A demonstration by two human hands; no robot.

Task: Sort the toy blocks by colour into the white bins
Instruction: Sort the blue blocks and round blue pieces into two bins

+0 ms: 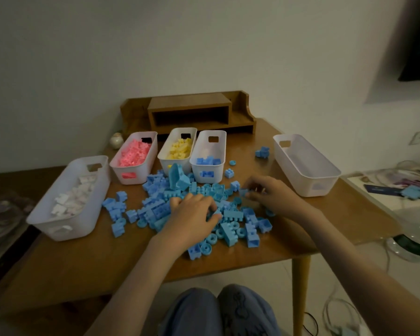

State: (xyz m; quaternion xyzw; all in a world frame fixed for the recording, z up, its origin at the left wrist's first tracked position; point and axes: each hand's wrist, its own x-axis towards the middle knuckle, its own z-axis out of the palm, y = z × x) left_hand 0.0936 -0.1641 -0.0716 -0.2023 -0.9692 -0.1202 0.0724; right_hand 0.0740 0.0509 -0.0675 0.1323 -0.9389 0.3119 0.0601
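Blue blocks point(233, 214) on brown table point(95, 258) (white bins point(306, 170), tallest piece point(177, 178) perhaps teal)

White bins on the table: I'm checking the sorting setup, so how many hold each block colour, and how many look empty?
Bin of white blocks: 1
Bin of pink blocks: 1
Bin of yellow blocks: 1
Bin of blue blocks: 1
Bin with no blocks showing: 1
Total: 5 bins
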